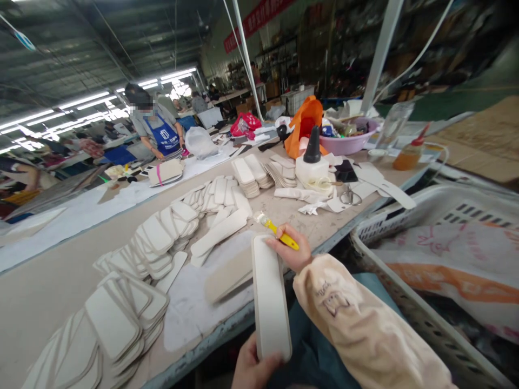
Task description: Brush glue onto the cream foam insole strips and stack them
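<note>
My left hand (257,363) grips the near end of a long white panel with rounded corners (271,297). At the panel's far end, my right hand (295,247) has its thumb on the white face. That same hand also holds a small brush with a yellow handle (288,240), its pale bristles pointing away to the left. Just left of the held panel, a beige strip (229,275) lies on a white sheet (186,313). Several similar panels (221,232) rest on the table beyond, and overlapping rows of them (154,235) run along to the left.
A white bottle with a black nozzle (312,167), scissors (351,197) and a purple basin (348,143) stand toward the back right. An amber glue bottle (407,155) sits near the edge. A white plastic crate (365,248) is at my right. A co-worker (160,129) stands across the table.
</note>
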The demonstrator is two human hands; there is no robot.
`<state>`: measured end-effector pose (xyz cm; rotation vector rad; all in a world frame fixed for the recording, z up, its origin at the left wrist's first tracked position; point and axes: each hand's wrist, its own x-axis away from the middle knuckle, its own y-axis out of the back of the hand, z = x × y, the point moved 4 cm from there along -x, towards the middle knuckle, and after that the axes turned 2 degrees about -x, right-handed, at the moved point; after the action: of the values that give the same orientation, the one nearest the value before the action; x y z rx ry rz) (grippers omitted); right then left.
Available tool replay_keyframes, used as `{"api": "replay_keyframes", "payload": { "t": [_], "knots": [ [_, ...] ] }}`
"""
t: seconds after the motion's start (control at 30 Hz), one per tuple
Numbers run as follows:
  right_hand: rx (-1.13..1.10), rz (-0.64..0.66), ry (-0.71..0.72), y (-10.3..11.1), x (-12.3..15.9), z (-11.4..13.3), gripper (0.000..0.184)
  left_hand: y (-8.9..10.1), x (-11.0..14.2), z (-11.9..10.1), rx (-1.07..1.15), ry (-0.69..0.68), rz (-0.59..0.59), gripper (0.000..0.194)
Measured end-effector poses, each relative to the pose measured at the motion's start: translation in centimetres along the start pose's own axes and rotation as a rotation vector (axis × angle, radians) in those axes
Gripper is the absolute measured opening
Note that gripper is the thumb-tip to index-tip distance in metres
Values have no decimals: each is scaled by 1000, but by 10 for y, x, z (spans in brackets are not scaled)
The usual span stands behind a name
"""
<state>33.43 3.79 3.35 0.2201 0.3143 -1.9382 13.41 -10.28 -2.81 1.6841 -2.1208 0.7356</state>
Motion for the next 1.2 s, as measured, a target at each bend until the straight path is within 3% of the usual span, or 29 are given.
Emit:
{"api": "replay_keyframes", "payload": {
  "t": [0.13,0.4,0.63,0.93,1.2],
  "knots": [
    [-18,3,0,0,0,-4,29,-1,-2,3,63,-38,56,43],
    [-80,1,-11,1,-1,-9,34,-6,5,-1,91,45,127,47],
    [-15,3,-32,5,-1,-8,33,-4,1,-4,-63,-4,-14,46],
    [-12,23,-9,4,-1,-9,28,-5,2,1,-49,32,12,45],
    [0,34,-28,2,1,-7,29,3,-7,12,-86,11,-49,61]
  ]
}}
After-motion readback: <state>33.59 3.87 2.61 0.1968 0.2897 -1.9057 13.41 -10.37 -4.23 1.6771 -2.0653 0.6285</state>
